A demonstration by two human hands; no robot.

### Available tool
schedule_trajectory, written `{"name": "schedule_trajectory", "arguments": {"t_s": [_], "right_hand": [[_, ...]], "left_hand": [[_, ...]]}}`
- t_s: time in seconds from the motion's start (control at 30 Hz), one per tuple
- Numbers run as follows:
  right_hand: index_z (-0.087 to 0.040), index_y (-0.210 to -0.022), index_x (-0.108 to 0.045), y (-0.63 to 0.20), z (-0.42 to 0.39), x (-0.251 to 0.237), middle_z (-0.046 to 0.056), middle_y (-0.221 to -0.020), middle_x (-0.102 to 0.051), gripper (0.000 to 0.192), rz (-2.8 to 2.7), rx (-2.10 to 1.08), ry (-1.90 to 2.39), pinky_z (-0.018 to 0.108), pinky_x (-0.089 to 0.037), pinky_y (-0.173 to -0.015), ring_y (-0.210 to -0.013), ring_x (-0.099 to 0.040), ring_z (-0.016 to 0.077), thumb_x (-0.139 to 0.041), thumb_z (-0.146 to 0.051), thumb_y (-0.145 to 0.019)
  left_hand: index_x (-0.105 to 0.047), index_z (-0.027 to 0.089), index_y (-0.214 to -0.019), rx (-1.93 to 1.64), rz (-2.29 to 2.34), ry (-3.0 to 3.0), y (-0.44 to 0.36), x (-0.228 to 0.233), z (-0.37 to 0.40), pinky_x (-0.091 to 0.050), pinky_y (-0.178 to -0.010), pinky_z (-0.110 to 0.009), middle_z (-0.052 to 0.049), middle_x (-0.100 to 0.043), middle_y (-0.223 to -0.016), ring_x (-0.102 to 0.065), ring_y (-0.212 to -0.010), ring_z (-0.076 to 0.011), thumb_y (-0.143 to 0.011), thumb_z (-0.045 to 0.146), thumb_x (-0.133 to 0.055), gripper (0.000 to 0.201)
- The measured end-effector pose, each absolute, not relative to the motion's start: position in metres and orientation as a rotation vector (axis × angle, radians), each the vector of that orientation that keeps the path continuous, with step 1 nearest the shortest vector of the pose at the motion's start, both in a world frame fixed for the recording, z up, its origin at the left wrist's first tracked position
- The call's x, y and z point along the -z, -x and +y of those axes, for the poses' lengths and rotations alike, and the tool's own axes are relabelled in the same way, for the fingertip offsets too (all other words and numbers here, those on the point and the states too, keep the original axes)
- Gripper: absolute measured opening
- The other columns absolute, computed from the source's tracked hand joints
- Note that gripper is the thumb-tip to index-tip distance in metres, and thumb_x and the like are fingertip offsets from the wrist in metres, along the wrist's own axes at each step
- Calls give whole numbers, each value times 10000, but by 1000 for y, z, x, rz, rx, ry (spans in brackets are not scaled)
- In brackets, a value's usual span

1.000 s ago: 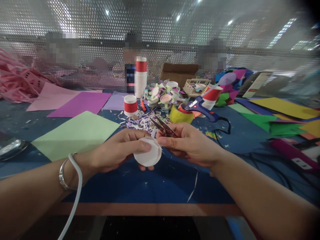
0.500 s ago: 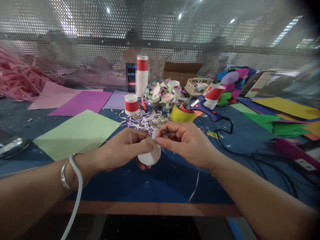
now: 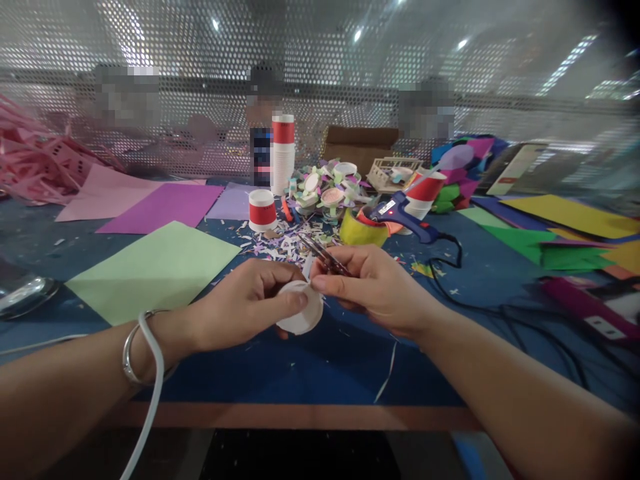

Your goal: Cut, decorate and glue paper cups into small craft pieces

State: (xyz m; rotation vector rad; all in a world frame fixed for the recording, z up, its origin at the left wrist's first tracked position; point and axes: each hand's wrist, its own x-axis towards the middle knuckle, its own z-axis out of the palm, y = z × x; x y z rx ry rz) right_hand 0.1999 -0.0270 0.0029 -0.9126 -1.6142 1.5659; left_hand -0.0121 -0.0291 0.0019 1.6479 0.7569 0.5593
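Observation:
My left hand [image 3: 250, 300] grips a small white round cup bottom [image 3: 303, 313], thumb on its top rim. My right hand [image 3: 373, 283] holds small dark scissors [image 3: 320, 252] whose blades point up and left, away from me, just above the cup's rim. The two hands touch at the fingertips over the blue table mat [image 3: 320, 363]. A silver bangle and a white cord circle my left wrist.
A light green sheet [image 3: 155, 267] lies left, paper scraps [image 3: 285, 243] lie ahead, with a red-and-white cup [image 3: 262, 210], a cup stack [image 3: 283, 153], yellow tape roll [image 3: 363, 230], blue glue gun [image 3: 405, 213] with black cable, and coloured sheets [image 3: 565, 230] right. People sit behind a perforated screen.
The scissor blades closed toward the cup rim half a second ago, and now stand raised and slightly apart again. My left hand has turned the cup a little.

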Motion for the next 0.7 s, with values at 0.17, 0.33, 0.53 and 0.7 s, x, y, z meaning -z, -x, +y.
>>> {"name": "schedule_trajectory", "arguments": {"t_s": [0.17,0.33,0.53,0.7], "right_hand": [[-147,-871,-650,-200,-27,-2,-79,-587,-445,191,-1585,-1582,842,180,-174,-385,-453,-299,26,-786,-275,-831],[-152,-875,-648,-201,-26,-2,-79,-587,-443,188,-1581,-1581,807,178,-169,-382,-459,-301,28,-791,-267,-834],[-153,-876,-641,-202,-26,-1,-92,-562,-442,185,-1581,-1576,758,186,-156,-389,-447,-266,23,-793,-251,-836],[-148,-882,-647,-201,-27,-4,-87,-586,-473,188,-1615,-1537,742,197,-195,-416,-469,-281,30,-793,-257,-836]], "left_hand": [[-635,137,-787,-732,831,-2072,14,-2,-32,-406,-547,-207,14,-575,-705,-504,-614,-85,-957,246,-554,217],[-625,146,-813,-834,781,-2342,16,-2,-31,-390,-595,-222,23,-563,-710,-488,-641,-84,-955,197,-546,171],[-621,146,-861,-873,712,-2471,19,0,-27,-426,-669,-231,5,-606,-772,-537,-723,-98,-924,111,-560,94],[-617,142,-849,-906,669,-2536,21,1,-26,-435,-662,-242,-4,-597,-775,-539,-725,-108,-922,96,-560,103]]}}
